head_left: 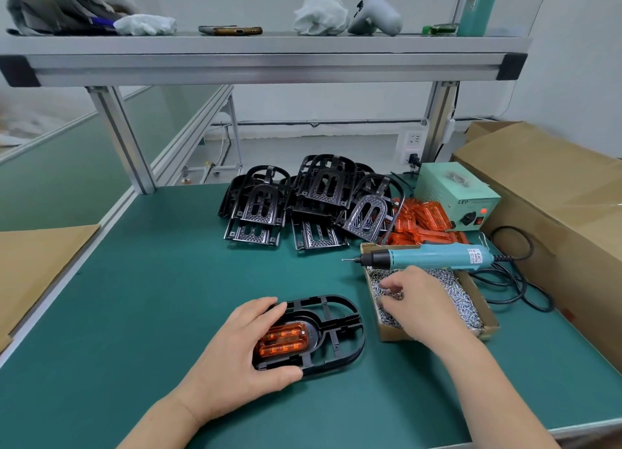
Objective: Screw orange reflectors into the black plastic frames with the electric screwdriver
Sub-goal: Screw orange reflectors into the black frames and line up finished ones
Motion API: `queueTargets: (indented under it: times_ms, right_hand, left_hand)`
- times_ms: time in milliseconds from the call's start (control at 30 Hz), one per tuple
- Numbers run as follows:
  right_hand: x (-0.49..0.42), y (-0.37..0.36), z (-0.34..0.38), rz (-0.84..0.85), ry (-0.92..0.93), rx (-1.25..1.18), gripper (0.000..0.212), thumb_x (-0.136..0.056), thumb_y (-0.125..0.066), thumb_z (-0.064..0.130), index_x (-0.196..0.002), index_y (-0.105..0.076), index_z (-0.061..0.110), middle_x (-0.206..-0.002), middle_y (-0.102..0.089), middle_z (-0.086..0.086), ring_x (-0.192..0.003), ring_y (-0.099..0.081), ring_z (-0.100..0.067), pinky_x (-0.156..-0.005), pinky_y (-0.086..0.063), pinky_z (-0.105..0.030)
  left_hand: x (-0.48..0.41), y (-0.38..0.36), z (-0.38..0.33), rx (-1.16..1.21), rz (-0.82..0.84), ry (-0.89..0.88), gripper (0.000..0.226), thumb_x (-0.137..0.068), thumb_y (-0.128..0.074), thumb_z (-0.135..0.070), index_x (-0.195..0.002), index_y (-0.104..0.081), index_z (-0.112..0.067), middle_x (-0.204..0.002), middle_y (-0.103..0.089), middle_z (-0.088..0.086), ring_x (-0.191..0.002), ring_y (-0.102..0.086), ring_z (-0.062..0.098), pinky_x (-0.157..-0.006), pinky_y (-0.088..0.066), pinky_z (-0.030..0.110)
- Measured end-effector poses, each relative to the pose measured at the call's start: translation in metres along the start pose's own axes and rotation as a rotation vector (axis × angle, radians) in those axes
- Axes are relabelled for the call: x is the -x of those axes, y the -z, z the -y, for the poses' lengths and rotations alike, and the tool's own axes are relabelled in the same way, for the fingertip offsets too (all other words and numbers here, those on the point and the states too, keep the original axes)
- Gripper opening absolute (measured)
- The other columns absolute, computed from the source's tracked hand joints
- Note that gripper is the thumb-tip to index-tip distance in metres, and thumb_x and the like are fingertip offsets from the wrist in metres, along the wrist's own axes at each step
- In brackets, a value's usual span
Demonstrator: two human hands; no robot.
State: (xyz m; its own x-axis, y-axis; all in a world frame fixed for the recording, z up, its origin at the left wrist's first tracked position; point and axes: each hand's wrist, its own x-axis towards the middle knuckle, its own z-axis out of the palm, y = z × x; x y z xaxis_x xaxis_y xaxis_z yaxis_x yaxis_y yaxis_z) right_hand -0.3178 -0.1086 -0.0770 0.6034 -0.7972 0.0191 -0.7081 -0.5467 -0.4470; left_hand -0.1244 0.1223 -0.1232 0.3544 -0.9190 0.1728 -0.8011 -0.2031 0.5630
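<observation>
**Reflector seated in a black frame, other hand in the screw tray**

Green bench mat (pixel 134 314) across almost the whole view, under an aluminium shelf (pixel 269 64). Along the right edge, a large brown cardboard box (pixel 555 196). At the back of the mat, a loose pile of black frames (pixel 313 199), glossy, with arched ribs and patterned panels. Just right of the pile, a heap of translucent orange reflectors (pixel 424 219) against a pale green power unit (pixel 454 192) with a red lamp lit.

Near the front centre, flat on the mat, one black frame (pixel 336 334). An oval outline of thin ribs, open inside. Long axis left to right, slightly skewed, rounded end toward the right. Gripped at its left end by the left hand (pixel 242 344), thumb curled over the near edge, fingers over the far edge.

To the right, the right hand (pixel 420 300) over a shallow cardboard tray (pixel 392 333), fingers curled down among the small silver screws (pixel 461 300). Impossible to tell whether a screw is pinched between them.

Across the far end of the tray, the electric screwdriver (pixel 434 256), untouched. Teal body, black nose, lying on its side, long axis left to right, bit pointing left.

In the held frame's left half, one orange reflector (pixel 284 339). A ribbed rounded rectangle, glowing amber, in line with the frame, just beside the left palm.
</observation>
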Motion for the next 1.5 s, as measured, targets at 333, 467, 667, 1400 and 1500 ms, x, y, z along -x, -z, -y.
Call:
queueTargets:
  times_ms: [333, 467, 667, 1400, 1500]
  right_hand:
    - [-0.002, -0.002, 0.001, 0.016, 0.045, 0.018, 0.008, -0.087, -0.07, 0.023, -0.084, -0.068, 0.031, -0.096, -0.061, 0.009, -0.092, -0.058, -0.017, -0.082, -0.049, -0.034]
    - [-0.003, -0.004, -0.001, -0.017, 0.024, -0.043, 0.019, -0.083, -0.073, 0.019, -0.07, -0.064, 0.028, -0.079, -0.063, 0.014, -0.079, -0.058, -0.01, -0.073, -0.049, -0.03]
    - [0.0, -0.007, -0.005, -0.114, 0.04, -0.1, 0.018, -0.085, -0.068, 0.018, -0.07, -0.064, 0.026, -0.078, -0.061, 0.01, -0.077, -0.058, -0.013, -0.073, -0.047, -0.032]
    - [0.001, -0.008, -0.009, -0.142, 0.032, -0.08, 0.023, -0.095, -0.066, 0.026, -0.076, -0.074, 0.017, -0.08, -0.07, 0.006, -0.078, -0.061, -0.016, -0.074, -0.05, -0.034]
    - [0.0, -0.006, -0.011, -0.225, -0.001, -0.192, 0.021, -0.095, -0.065, 0.025, -0.076, -0.072, 0.019, -0.074, -0.069, 0.01, -0.073, -0.059, -0.008, -0.065, -0.042, -0.028]
  left_hand:
    - [0.001, -0.001, -0.002, -0.001, 0.014, -0.011, 0.101, -0.067, -0.054, -0.09, -0.152, -0.03, -0.041, -0.158, -0.013, -0.03, -0.147, 0.005, -0.01, -0.12, -0.008, 0.021]
    - [0.001, -0.001, -0.002, 0.006, 0.01, -0.019, 0.1, -0.068, -0.053, -0.091, -0.151, -0.03, -0.041, -0.159, -0.013, -0.029, -0.148, 0.004, -0.009, -0.121, -0.01, 0.024]
    - [0.002, -0.002, 0.0, -0.001, 0.001, -0.024, 0.097, -0.069, -0.053, -0.09, -0.151, -0.031, -0.042, -0.16, -0.013, -0.028, -0.149, 0.002, -0.007, -0.123, -0.014, 0.03]
    - [0.003, 0.001, -0.003, 0.024, -0.068, -0.026, 0.082, -0.082, -0.045, -0.083, -0.147, -0.044, -0.034, -0.157, -0.029, -0.023, -0.15, -0.009, -0.003, -0.123, -0.02, 0.036]
    - [0.003, 0.003, -0.007, 0.038, -0.131, -0.023, 0.077, -0.083, -0.05, -0.078, -0.143, -0.051, -0.031, -0.153, -0.036, -0.023, -0.149, -0.016, -0.003, -0.12, -0.021, 0.029]
